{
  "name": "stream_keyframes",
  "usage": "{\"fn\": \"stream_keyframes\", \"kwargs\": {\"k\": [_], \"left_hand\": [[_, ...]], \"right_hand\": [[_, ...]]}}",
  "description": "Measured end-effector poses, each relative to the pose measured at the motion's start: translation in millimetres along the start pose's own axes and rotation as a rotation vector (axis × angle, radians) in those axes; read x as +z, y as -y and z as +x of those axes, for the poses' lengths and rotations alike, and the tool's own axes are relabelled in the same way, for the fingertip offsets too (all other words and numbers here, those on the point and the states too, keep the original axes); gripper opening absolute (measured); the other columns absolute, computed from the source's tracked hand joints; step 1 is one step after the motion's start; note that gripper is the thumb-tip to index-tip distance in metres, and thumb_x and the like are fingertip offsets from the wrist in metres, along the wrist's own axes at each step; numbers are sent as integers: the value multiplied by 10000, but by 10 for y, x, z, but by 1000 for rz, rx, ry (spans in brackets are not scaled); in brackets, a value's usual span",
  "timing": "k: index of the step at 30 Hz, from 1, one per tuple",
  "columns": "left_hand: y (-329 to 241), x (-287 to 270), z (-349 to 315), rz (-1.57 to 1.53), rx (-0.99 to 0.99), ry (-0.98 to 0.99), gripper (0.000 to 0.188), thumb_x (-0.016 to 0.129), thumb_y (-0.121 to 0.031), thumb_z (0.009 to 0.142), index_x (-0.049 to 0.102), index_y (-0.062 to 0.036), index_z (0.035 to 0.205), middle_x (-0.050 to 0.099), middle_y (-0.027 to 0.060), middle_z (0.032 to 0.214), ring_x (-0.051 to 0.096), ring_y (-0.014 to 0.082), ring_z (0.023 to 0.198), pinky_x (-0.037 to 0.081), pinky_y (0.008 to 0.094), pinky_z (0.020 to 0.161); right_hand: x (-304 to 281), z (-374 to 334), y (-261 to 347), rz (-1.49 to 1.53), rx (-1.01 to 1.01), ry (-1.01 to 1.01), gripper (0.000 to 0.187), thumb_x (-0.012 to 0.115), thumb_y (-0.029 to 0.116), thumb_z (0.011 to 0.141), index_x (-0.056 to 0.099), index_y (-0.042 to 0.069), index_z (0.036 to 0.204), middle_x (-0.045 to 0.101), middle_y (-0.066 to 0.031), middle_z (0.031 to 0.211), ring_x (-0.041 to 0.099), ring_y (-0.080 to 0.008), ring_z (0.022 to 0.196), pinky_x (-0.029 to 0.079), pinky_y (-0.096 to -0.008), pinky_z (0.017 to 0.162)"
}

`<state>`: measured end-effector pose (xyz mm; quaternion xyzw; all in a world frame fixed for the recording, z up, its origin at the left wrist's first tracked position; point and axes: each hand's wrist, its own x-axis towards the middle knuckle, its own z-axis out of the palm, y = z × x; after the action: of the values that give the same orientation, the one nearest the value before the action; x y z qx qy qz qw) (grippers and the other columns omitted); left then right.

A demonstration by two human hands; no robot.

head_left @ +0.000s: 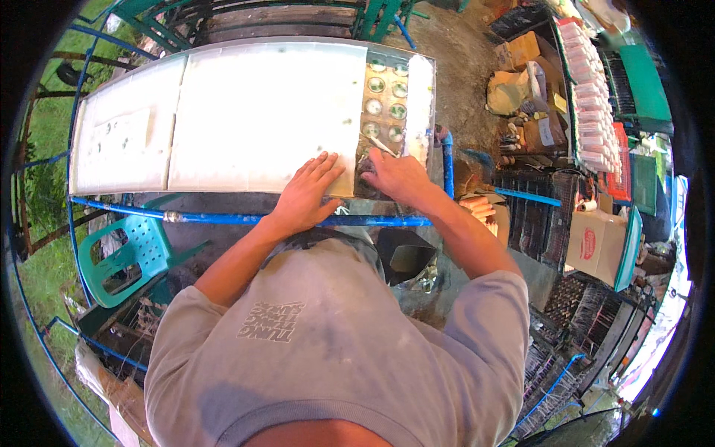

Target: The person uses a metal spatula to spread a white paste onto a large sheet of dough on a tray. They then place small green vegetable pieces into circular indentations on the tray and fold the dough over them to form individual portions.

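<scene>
My left hand lies flat with its fingers stretched out at the near edge of a large white panel, which glares so brightly that its surface shows little detail. Just to its right, my right hand is closed, fingers bent, around a thin pale stick-like tool that points up and left. That tool lies over the near end of a brown board with round openings, where shiny, partly green cup-like rounds sit in two rows. A white strip runs along the board's right side.
Blue pipe borders the bench's near side. A green plastic chair stands at left, a dark bin below the bench. Cardboard boxes, stacked white pieces and dark crates fill the right side.
</scene>
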<state>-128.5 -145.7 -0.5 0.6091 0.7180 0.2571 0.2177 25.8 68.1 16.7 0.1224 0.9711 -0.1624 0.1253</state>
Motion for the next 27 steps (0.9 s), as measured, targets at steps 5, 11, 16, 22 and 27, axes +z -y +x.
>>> {"fn": "stream_keyframes", "kwargs": {"k": [5, 11, 16, 22, 27], "left_hand": [[-6, -24, -63, -10, -64, -60, 702, 741, -240, 864, 464, -88, 1490, 382, 167, 1604, 322, 357, 1504, 280, 486, 1232], [46, -11, -69, -4, -59, -95, 715, 749, -244, 859, 464, -81, 1494, 389, 155, 1604, 327, 350, 1504, 295, 482, 1222], [55, -65, -113, -41, -88, -103, 692, 761, -237, 852, 489, -83, 1469, 383, 148, 1608, 315, 353, 1509, 292, 485, 1224], [31, -30, -24, 73, -99, -67, 698, 780, -298, 843, 507, -88, 1449, 368, 157, 1611, 279, 370, 1520, 267, 501, 1234], [-4, -59, 54, 91, -86, -24, 708, 776, -332, 850, 500, -91, 1455, 363, 173, 1611, 267, 388, 1522, 255, 501, 1239]], "right_hand": [[148, -7, -55, 46, -24, -55, 452, 613, 449, 962, 486, 37, 1097, 703, -208, 955, 702, -423, 772, 550, -526, 644], [167, 346, 43, 44, -73, -51, 424, 637, 432, 949, 497, 49, 1062, 695, -201, 968, 686, -433, 773, 536, -537, 665], [8, 364, 116, 111, -49, -24, 400, 649, 412, 946, 505, 61, 1074, 698, -203, 967, 682, -448, 801, 537, -545, 688], [-214, -432, -37, 6, 177, 15, 422, 606, 434, 982, 496, 46, 1106, 708, -189, 931, 708, -415, 780, 555, -519, 647], [-200, -204, -62, 28, 259, -62, 416, 609, 421, 985, 488, 44, 1112, 716, -176, 914, 711, -411, 777, 553, -529, 644]]}}
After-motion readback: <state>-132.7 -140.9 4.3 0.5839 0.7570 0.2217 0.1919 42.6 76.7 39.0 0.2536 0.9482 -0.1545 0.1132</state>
